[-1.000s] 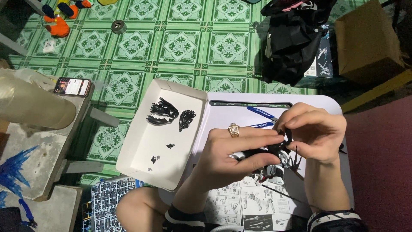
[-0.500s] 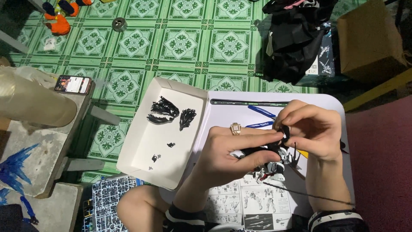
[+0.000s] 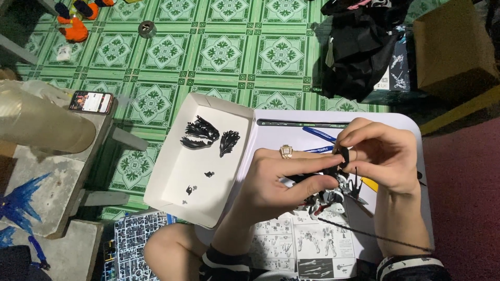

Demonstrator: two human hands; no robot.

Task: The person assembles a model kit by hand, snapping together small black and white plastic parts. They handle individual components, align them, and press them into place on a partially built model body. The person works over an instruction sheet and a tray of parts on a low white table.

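My left hand (image 3: 276, 182), with a ring on one finger, grips a small black and white model figure (image 3: 328, 195) over a white lap table (image 3: 291, 132). My right hand (image 3: 380, 153) pinches a small black part (image 3: 344, 155) at the top of the figure. Both hands meet over the figure and hide most of it. An open instruction sheet (image 3: 302, 244) lies under the hands.
A white box lid (image 3: 172, 192) left of the hands holds black wing-shaped parts (image 3: 200, 132) and tiny pieces. Blue-handled tools (image 3: 317, 134) lie on the table. A phone (image 3: 91, 101) rests on a concrete block; a cardboard box (image 3: 453, 47) and black cloth (image 3: 359, 47) sit on the green tiled floor.
The hands stay together over the figure with only slight finger shifts; the view has shifted slightly.
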